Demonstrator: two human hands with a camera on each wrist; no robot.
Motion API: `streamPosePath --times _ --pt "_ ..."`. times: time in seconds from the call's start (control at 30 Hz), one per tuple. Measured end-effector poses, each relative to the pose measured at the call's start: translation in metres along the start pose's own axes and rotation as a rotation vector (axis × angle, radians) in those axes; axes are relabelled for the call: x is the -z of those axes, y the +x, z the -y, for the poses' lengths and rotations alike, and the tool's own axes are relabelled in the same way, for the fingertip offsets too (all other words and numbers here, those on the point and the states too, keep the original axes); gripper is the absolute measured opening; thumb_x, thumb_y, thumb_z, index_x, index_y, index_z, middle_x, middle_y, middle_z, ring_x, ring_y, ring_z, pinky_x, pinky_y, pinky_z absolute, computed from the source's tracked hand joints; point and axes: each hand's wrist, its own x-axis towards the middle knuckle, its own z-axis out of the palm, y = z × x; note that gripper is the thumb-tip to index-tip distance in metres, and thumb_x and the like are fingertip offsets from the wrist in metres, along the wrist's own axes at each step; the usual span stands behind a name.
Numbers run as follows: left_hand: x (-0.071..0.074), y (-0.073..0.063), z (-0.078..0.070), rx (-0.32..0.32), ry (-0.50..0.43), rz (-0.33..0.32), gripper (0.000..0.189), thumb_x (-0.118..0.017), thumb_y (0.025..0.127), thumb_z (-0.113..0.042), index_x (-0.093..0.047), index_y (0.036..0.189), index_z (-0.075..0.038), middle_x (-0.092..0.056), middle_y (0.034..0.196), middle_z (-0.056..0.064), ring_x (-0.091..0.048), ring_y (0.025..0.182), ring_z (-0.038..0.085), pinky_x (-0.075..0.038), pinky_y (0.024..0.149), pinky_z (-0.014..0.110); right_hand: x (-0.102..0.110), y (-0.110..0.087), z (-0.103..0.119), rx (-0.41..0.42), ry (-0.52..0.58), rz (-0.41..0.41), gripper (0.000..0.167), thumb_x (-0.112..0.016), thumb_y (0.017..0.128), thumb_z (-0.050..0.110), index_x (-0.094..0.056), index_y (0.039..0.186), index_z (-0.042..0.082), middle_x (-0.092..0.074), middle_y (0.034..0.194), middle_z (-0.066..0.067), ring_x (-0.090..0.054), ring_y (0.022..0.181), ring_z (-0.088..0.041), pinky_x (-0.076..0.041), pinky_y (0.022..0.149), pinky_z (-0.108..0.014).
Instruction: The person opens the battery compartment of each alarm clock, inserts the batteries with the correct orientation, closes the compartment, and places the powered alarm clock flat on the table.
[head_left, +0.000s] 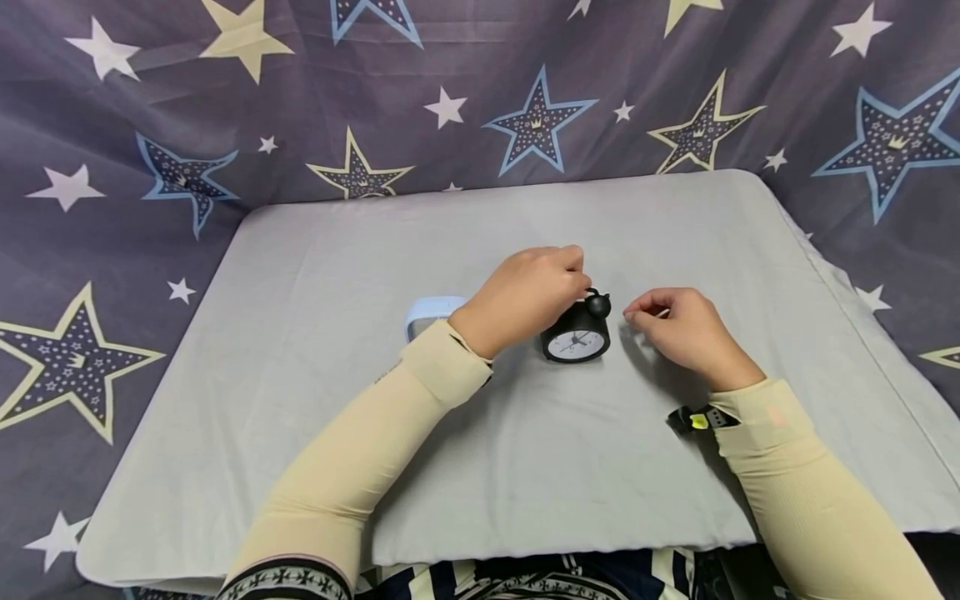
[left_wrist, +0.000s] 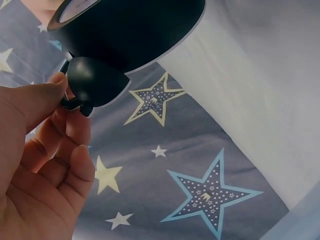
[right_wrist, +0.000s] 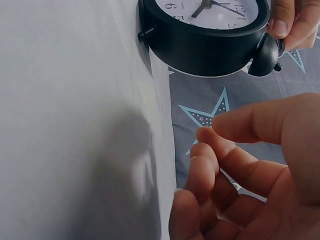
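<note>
A black twin-bell alarm clock [head_left: 576, 332] with a white dial stands on the pale cloth, tilted slightly back in the head view. My left hand [head_left: 528, 292] reaches over it from the left and pinches the thin handle at its top. In the left wrist view, the thumb and forefinger meet on that handle [left_wrist: 70, 103] beside a round bell [left_wrist: 95, 82]. Just right of the clock, my right hand [head_left: 686, 329] hovers with loosely bent fingers and the thumb near the fingertips. Nothing shows between them in the right wrist view, where the clock's side [right_wrist: 200, 52] faces the hand.
A light blue-rimmed object [head_left: 431, 308] lies behind the left wrist, partly hidden by it. Grey-white cloth [head_left: 300, 275] covers the table. Dark star-printed fabric [head_left: 420, 75] hangs along the back and both sides. A black strap [head_left: 682, 419] sits at the right wrist.
</note>
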Motion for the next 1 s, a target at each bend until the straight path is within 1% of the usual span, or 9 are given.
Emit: streamPosePath --times 0.27,0.47,0.6,0.73,1.0 --pt "0.0008 0.0008 -0.0015 0.026 0.001 0.01 0.015 -0.066 0.103 -0.019 -0.079 0.097 -0.015 -0.061 0.094 -0.002 -0.06 0.079 0.016 -0.054 0.074 0.03 0.0004 -0.0003 0.001 -0.001 -0.006 0.006 0.016 -0.068 0.096 0.026 -0.08 0.096 0.016 -0.07 0.081 -0.003 -0.059 0.07 -0.017 -0.046 0.059 -0.029" --pt "0.0014 0.0003 -0.0042 0.039 0.012 0.018 0.016 -0.066 0.103 -0.019 -0.079 0.097 -0.014 -0.062 0.095 -0.001 -0.06 0.079 0.016 -0.054 0.074 0.029 -0.0001 -0.0018 0.0005 0.006 0.002 0.016 0.016 -0.068 0.097 0.026 -0.08 0.097 0.015 -0.071 0.078 -0.006 -0.059 0.068 -0.013 -0.046 0.06 -0.029" --pt "0.0003 -0.0008 -0.0057 0.032 0.015 0.012 0.017 -0.065 0.103 -0.018 -0.08 0.097 -0.014 -0.062 0.094 -0.001 -0.06 0.077 0.016 -0.055 0.072 0.029 -0.0014 -0.0024 -0.0025 0.006 0.01 0.025 0.016 -0.069 0.096 0.025 -0.08 0.098 0.013 -0.072 0.078 -0.007 -0.058 0.067 -0.012 -0.046 0.06 -0.029" --pt "-0.0013 -0.0015 -0.0059 0.023 0.024 0.006 0.017 -0.065 0.103 -0.018 -0.08 0.096 -0.013 -0.063 0.093 -0.001 -0.06 0.076 0.016 -0.055 0.071 0.029 -0.0033 -0.0022 -0.006 -0.002 0.012 0.042 0.016 -0.068 0.096 0.022 -0.081 0.098 0.014 -0.073 0.08 -0.006 -0.058 0.068 -0.011 -0.045 0.061 -0.028" --pt "0.0003 0.0009 -0.0043 0.031 0.037 0.003 0.017 -0.065 0.103 -0.02 -0.079 0.095 -0.013 -0.064 0.095 -0.001 -0.062 0.079 0.016 -0.056 0.073 0.029 -0.0011 0.0001 -0.0045 0.002 -0.004 0.034 0.015 -0.068 0.095 0.022 -0.081 0.097 0.015 -0.071 0.08 -0.003 -0.057 0.07 -0.014 -0.045 0.062 -0.029"
